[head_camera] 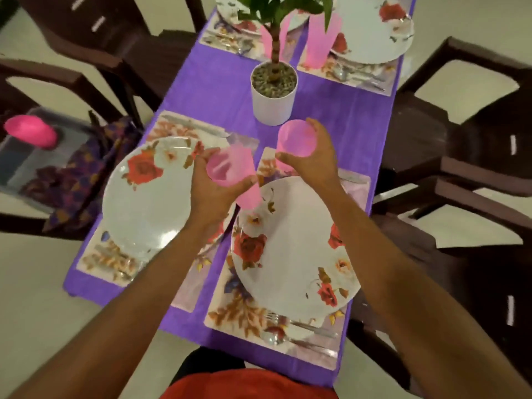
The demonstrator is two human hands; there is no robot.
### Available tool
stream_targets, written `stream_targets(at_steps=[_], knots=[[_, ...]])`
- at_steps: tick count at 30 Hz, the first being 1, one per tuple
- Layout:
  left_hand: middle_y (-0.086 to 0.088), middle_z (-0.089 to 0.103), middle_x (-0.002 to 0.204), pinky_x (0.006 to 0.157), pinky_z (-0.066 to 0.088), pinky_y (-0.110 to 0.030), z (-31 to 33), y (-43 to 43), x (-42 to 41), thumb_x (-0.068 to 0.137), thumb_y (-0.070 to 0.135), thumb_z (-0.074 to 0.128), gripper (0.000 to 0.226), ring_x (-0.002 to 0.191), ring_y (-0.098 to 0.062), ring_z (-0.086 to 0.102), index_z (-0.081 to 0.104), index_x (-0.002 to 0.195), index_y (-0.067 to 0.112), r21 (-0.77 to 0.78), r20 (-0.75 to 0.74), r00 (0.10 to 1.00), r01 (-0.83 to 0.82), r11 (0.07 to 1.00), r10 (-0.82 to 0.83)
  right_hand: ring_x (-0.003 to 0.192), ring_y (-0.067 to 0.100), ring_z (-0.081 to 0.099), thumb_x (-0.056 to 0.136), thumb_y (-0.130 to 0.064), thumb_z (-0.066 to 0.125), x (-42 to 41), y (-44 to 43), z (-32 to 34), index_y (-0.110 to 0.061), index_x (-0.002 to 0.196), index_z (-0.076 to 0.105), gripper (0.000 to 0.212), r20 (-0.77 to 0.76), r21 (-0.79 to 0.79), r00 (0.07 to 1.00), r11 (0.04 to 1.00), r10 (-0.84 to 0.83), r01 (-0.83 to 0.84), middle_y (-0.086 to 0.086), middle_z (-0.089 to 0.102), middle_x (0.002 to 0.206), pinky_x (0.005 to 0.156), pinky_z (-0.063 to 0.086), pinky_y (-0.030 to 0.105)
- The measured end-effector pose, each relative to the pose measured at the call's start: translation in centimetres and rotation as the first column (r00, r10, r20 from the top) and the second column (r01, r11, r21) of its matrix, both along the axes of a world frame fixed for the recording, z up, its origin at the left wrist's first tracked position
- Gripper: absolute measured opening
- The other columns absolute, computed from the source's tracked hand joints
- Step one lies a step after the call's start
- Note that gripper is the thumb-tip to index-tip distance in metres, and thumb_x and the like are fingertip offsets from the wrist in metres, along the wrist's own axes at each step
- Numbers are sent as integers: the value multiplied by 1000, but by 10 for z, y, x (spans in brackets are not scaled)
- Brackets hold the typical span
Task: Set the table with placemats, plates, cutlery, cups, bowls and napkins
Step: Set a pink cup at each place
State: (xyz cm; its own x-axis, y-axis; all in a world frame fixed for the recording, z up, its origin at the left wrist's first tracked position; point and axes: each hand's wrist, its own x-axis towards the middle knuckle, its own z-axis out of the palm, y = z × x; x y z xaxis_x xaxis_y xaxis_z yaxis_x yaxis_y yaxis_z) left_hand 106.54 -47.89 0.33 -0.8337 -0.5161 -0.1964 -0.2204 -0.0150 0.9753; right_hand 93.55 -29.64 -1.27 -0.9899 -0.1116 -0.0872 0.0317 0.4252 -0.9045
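The left hand (211, 197) is at the centre of the frame. Its fingers are curled round a translucent pink plastic cup (229, 167), which is tilted with its open mouth toward the camera over the gap between the two near place settings. Just right of it, the right hand (313, 165) has its fingers wrapped round the side of a second pink plastic cup (296, 138). This cup is close to the white cylindrical plant pot (273, 102); whether its base touches the counter cannot be told.

The counter is covered by a purple tablecloth (207, 82). At centre left, a round white plate with red rose print (149, 197) lies on a floral rectangular placemat (178, 125). At lower centre, a matching rose-print plate (296, 254) lies on another floral placemat (236, 315). Metal cutlery (299, 332) lies on that mat's near edge.

At the upper right of the frame is a far rose-print plate (374, 33) on its own mat, with an upright pink cup (319, 44) beside it.

At the left edge, a clear plastic bin (17, 156) rests on a dark brown chair. It holds a bright pink bowl (31, 133) and purple patterned cloth napkins (77, 174).
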Motion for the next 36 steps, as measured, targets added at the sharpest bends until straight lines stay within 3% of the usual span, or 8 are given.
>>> stream_targets(at_steps=[3,5,11,15,21,25,32,36], knots=[[-5,56,134,97,54,-36,-3,-31,-30,56,28,96,86,119,-15,60,47,126,22,-30,-29,998,52,998,-53,110,-6,47,59,-27,96,3,-16,-8,-24,139,50,93,15,2,1000,1000,-11,11,-23,51,122,96,39,18],[-7,55,132,95,52,-27,-7,-48,-49,61,18,94,81,114,-12,59,46,126,17,-62,-48,995,82,995,-85,116,0,51,59,-27,97,6,-22,-16,-19,140,51,93,-3,26,1000,1000,-7,7,-19,54,127,102,44,28],[0,50,131,97,44,-16,-13,-80,-101,59,34,94,89,120,-14,52,43,130,20,-195,-73,973,201,960,-219,126,9,50,58,-41,96,9,-33,-22,-24,143,47,100,-25,56,997,996,-71,72,-15,50,137,108,45,38],[6,47,127,82,39,-2,-20,-82,-115,59,32,94,91,111,-9,50,40,131,17,-269,-30,938,325,906,-345,127,14,50,57,-56,87,17,-38,-22,-33,143,42,100,4,54,995,993,-101,101,-13,49,140,104,50,45],[10,48,130,85,50,-27,-37,-82,-115,60,36,95,95,116,-18,52,36,134,30,-361,71,883,457,813,-465,126,14,51,59,-49,93,13,-42,-20,-33,145,40,102,22,92,991,987,-131,129,-11,48,142,101,53,43],[7,48,132,89,53,-34,-36,-85,-115,60,34,95,95,119,-21,52,37,135,29,-366,72,868,481,797,-492,125,14,52,56,-54,91,17,-46,-23,-34,144,40,104,10,101,987,982,-163,161,-10,49,140,100,54,43],[6,45,135,91,52,-34,-31,-89,-111,64,24,93,95,123,-22,51,35,139,26,-352,102,850,516,781,-516,120,10,48,61,-47,93,24,-59,-22,-27,147,39,104,-14,163,973,960,-230,229,-4,50,140,93,48,29],[6,42,138,90,51,-33,-29,-92,-109,65,22,93,100,126,-23,49,31,144,26,-349,111,834,542,764,-541,125,19,51,61,-49,92,26,-60,-22,-28,149,37,106,-38,213,971,947,-238,240,-2,50,142,94,50,37]])
